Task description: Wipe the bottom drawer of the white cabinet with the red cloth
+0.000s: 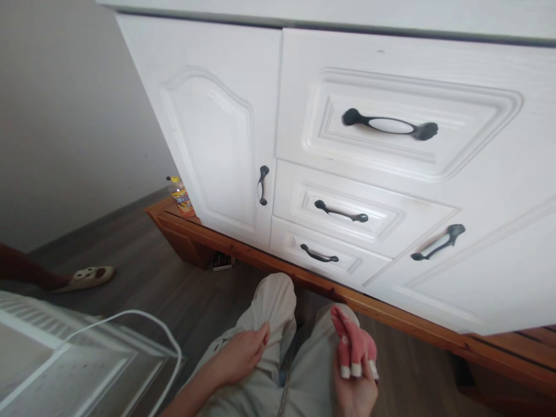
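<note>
Low on the floor before the cupboard: the person sits or kneels with both knees in pale beige trousers [278, 324] drawn up close to the white wooden cabinet [391, 174].
Right hand: the right hand [354, 382] is raised above the right thigh, its fingers [350, 370] clenched around a small pinkish-red cloth with white trim [354, 341], which stands bunched upward out of the grip.
Left hand: the left hand [241, 353] rests on the left knee, fingers loosely curled on the trouser fabric and grasping nothing that can be seen.
Where the cloth is: held in the air, near the lowest drawer front but apart from it; it touches no part of the cabinet.
Cabinet state: the arched door [217, 139] and the three drawers with dark metal handles [388, 124] all appear closed.
Progress, as a judgement: the cloth is in hand and the person is in position, yet no surface is being touched; any wiping of the fronts looks not yet begun or paused, and the pictures show no mark of which parts are done.
Around: a yellow plastic bottle [181, 196] stands on the reddish wooden plinth [243, 249] by the cabinet's left corner; a white cable [130, 315] loops over a white appliance at lower left; another person's slippered foot [89, 277] rests on the grey floor [152, 272].
</note>
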Motion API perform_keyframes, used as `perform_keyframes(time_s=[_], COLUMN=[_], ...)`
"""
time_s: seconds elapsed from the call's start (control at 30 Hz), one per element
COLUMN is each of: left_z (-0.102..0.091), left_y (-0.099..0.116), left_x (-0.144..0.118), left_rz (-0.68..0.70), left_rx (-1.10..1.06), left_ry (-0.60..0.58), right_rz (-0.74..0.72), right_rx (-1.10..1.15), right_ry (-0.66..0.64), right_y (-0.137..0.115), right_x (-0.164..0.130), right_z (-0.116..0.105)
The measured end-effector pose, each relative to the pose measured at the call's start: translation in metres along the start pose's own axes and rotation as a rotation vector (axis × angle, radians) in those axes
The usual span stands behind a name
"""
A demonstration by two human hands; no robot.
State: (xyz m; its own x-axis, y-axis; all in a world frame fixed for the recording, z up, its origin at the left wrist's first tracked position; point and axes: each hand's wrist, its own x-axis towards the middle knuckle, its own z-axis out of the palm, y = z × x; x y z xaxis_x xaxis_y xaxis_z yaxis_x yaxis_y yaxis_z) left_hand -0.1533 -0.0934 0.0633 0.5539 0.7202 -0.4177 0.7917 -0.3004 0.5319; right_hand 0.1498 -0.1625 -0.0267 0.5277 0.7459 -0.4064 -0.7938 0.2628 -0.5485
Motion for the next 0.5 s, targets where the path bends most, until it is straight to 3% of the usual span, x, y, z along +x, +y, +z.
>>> perform_keyframes(time_s=[0.23,0.37,0.5], left_z=[0.007,0.010,0.015], left_y=[0.006,0.005,0.011], left_x=[-0.017,-0.005,0.019], left_rz=[-0.005,-0.028,-0.042], left_rx=[0.104,0.106,0.103], left_ry=[-0.170,-0.134,-0.084], right_rz=[-0.045,-0.081,-0.059], right_rx=[-0.083,-0.130,-0.124], right_ry=[-0.054,-0.134,-0.121], right_y=[-0.008,-0.010,-0.012], right_x=[-0.012,-0.022,-0.031], right_z=[-0.003,-0.005,0.003])
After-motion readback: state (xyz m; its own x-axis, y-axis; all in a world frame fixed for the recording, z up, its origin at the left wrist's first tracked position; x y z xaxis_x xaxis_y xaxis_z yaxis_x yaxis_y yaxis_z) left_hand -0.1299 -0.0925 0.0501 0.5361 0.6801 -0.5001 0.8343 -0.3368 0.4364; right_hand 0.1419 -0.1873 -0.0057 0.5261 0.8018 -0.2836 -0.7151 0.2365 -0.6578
